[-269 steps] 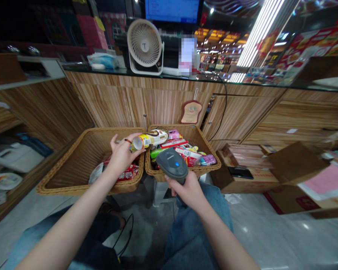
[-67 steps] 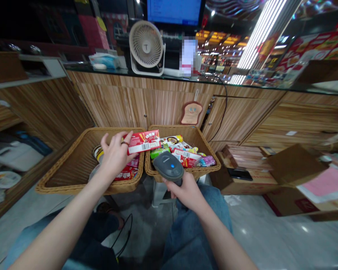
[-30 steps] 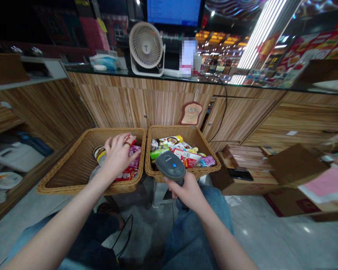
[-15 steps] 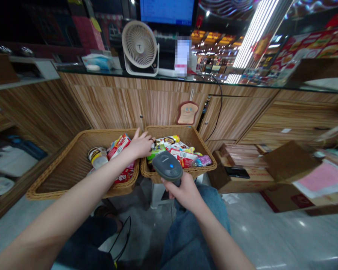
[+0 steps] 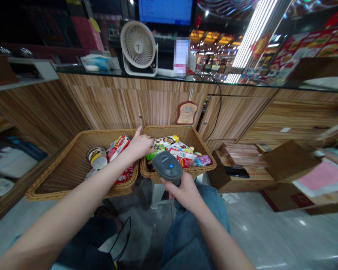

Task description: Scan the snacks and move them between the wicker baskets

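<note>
My right hand (image 5: 183,189) is closed round the handle of a dark grey scanner (image 5: 166,165), held over the front of the right wicker basket (image 5: 208,168). My left hand (image 5: 141,144) reaches across to that basket's left edge, thumb raised, fingertips at a green packet (image 5: 157,150); what they grip, if anything, is hidden. Red and white boxes (image 5: 183,154) and a purple-wrapped item (image 5: 202,161) lie in the right basket. In the left wicker basket (image 5: 59,165) are round tubs (image 5: 98,157) and red packets (image 5: 119,146), partly behind my left forearm.
Behind the baskets rises a wooden counter (image 5: 109,105) with a white fan (image 5: 138,47) and a screen (image 5: 166,11). Cardboard boxes (image 5: 249,182) and a black phone (image 5: 236,172) are at the right. A white stool (image 5: 157,195) stands under the right basket.
The fingers of my left hand have drawn in slightly at the basket's edge. My right hand and the scanner have hardly moved.
</note>
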A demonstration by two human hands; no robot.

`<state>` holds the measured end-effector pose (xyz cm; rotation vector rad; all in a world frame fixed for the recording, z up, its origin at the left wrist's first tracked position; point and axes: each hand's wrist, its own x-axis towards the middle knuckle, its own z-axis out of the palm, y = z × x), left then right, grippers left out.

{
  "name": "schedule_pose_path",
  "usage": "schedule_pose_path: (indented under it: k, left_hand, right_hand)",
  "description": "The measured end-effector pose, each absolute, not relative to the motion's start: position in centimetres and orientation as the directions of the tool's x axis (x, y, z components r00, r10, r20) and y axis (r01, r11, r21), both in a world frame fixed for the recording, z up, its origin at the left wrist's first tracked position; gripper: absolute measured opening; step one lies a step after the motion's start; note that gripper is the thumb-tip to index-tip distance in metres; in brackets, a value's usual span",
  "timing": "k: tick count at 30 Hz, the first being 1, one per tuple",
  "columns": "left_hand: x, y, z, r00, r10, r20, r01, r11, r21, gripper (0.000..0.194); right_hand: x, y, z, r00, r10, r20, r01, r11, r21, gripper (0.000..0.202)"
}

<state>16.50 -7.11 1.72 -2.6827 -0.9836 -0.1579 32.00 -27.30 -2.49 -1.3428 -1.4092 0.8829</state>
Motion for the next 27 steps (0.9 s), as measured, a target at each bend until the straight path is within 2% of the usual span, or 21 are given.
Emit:
schedule_pose_path:
  k: [5,13,22,27]
  left_hand:
    - [13.8,-9.5,2.6,0.691,0.656,0.304,0.706,-0.703,-0.087,0.034]
    - [7.8,-11.4,0.6,0.593,0.668,0.45,0.615,-0.736,0.282,0.043]
    - [7.8,-12.2,-2.1,0.472,0.761,0.446,0.59,-0.648,0.482,0.034]
    - [7.9,-11.9,-2.5,0.438,0.755,0.488,0.593,-0.65,0.474,0.03]
  right_hand:
    - [32.0,-27.3,-2.4,0.071,0.987,0.144,0.29,0.118,-0.95,0.02]
    - [31.8,-27.2,-2.2,0.064,0.99,0.126,0.265,0.105,-0.959,0.022]
    - [31.6,-27.0,-2.3,0.071,0.993,0.091,0.255,0.071,-0.964,0.024]
    - [31.5,-27.0,-2.3,0.075,0.993,0.091,0.256,0.069,-0.964,0.023]
